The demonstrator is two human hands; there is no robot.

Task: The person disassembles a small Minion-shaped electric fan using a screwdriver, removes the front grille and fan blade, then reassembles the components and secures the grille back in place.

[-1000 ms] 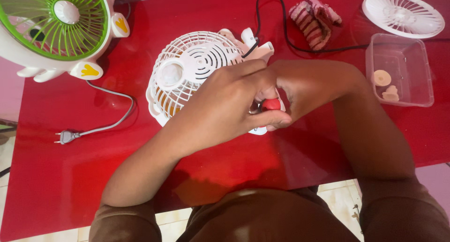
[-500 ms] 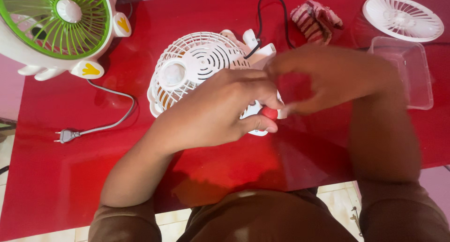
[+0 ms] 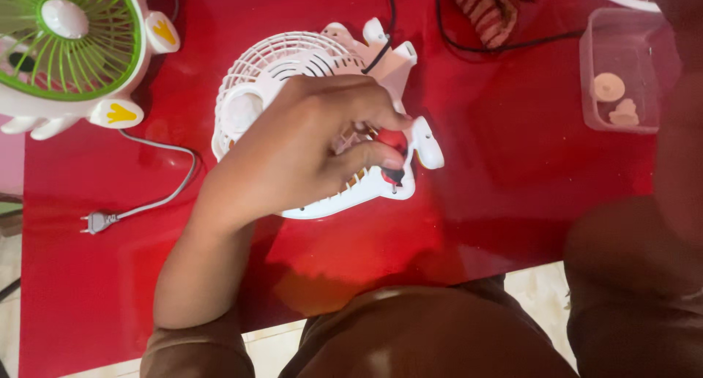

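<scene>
White fan lies flat mid-table under the left hand.
Left fingers pinch a red tool against its frame. Right hand's grip cannot be told. Green fan sits far left, clear tray far right, on the red table.

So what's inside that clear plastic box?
The clear box holds two small pale pieces, one round, one lumpier. The right forearm covers its right side, so anything there stays hidden.

Close head view, straight down
</scene>
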